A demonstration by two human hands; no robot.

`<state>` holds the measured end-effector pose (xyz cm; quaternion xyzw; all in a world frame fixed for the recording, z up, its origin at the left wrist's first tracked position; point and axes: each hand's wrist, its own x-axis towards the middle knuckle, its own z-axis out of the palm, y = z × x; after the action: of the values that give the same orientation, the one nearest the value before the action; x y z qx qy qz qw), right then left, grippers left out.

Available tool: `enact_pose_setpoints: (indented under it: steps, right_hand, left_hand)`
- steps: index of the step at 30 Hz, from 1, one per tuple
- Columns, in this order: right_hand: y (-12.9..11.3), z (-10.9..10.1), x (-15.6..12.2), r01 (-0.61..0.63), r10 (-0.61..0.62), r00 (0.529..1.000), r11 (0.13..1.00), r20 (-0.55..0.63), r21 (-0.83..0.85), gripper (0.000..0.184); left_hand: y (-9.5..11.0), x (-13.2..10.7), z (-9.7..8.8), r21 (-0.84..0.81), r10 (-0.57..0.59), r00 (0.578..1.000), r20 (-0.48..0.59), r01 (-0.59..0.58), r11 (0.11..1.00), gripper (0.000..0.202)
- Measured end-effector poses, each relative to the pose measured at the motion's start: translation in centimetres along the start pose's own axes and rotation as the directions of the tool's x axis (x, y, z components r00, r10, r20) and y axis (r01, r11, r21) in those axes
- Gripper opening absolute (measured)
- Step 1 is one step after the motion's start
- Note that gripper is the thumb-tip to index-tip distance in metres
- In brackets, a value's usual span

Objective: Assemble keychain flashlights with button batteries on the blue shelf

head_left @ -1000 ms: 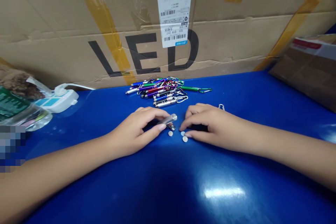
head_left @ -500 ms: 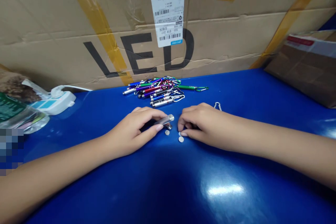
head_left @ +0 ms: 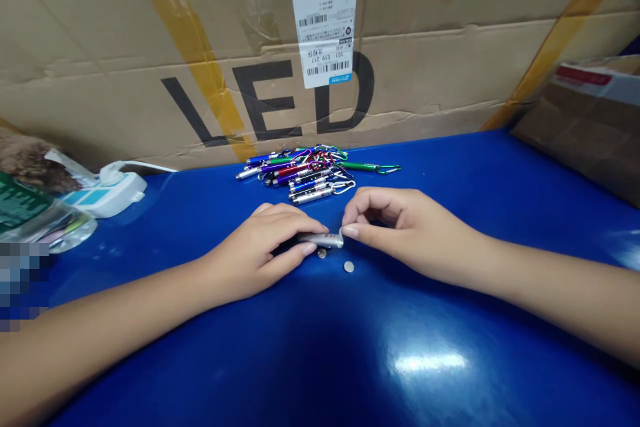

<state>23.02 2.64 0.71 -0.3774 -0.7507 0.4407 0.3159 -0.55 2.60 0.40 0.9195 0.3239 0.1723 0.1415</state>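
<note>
My left hand (head_left: 267,240) is closed around a silver flashlight tube (head_left: 326,239), its end pointing right. Pinched between thumb and forefinger of my right hand (head_left: 400,220) is a small button cell (head_left: 341,231), right at that end of the tube; whether it has entered the tube I cannot tell. One loose button cell (head_left: 349,267) lies flat on the blue table (head_left: 320,347) below my right fingertips. Another small round metal piece (head_left: 322,253) rests under the tube, by my left thumb.
Behind my hands lies a pile of colourful mini flashlights (head_left: 300,173) with carabiner clips. A large cardboard box (head_left: 425,80) marked LED stands at the back, a smaller carton (head_left: 585,127) at the right. At left are a white power strip (head_left: 113,195) and a clear plastic bag (head_left: 75,230).
My right hand has picked up one button cell from the table and raised it to the tube. The tube in my left hand has turned to point right, toward it.
</note>
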Motion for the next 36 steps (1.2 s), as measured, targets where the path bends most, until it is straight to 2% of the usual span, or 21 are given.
enact_pose_setpoints:
  steps: [4,8,12,16,19,22,26,28,33,36]
  right_hand:
    - [0.1,0.1,0.0,-0.009,0.007,0.999,0.999,0.039,0.052,0.017]
    - [0.1,0.4,-0.1,0.001,-0.001,0.999,1.0,0.038,0.017,0.016]
    - [0.4,0.8,-0.2,0.039,-0.039,0.998,0.999,-0.054,-0.011,0.013]
    - [0.7,0.8,-0.5,0.144,-0.161,0.978,0.981,-0.129,-0.133,0.009]
    - [0.7,0.7,-0.9,0.244,-0.275,0.958,0.931,-0.081,-0.272,0.008]
    - [0.8,0.7,-1.2,0.31,-0.331,0.944,0.864,0.016,-0.397,0.009]
    - [1.1,0.7,-1.2,0.322,-0.284,0.946,0.756,0.158,-0.57,0.015]
    - [1.4,0.6,-1.1,0.314,-0.259,0.949,0.725,0.18,-0.613,0.014]
    - [1.8,0.4,-0.8,0.342,-0.282,0.939,0.739,0.194,-0.58,0.01]
    - [1.6,0.4,-0.9,0.333,-0.299,0.942,0.791,0.152,-0.514,0.008]
  left_hand:
    - [0.0,0.0,0.0,-0.002,-0.02,1.0,0.0,0.02,1.0,0.026]
    - [0.0,-0.1,0.0,0.008,-0.016,1.0,-0.006,0.016,1.0,0.026]
    - [-0.1,-0.1,0.0,0.004,-0.014,1.0,-0.001,0.014,1.0,0.027]
    - [0.0,0.0,-0.1,-0.013,-0.03,1.0,0.004,0.03,0.999,0.028]
    - [0.0,0.0,-0.2,-0.027,-0.041,0.999,-0.005,0.041,0.999,0.029]
    - [-0.1,0.0,-0.2,-0.034,-0.055,0.998,-0.033,0.054,0.998,0.028]
    - [-0.3,0.0,-0.1,-0.065,-0.098,0.991,-0.086,0.093,0.994,0.026]
    - [-0.4,0.0,-0.1,-0.08,-0.105,0.99,-0.096,0.097,0.992,0.026]
    - [-0.3,0.1,-0.2,-0.083,-0.098,0.991,-0.087,0.091,0.992,0.025]
    - [-0.2,0.1,-0.2,-0.077,-0.092,0.993,-0.075,0.086,0.993,0.025]
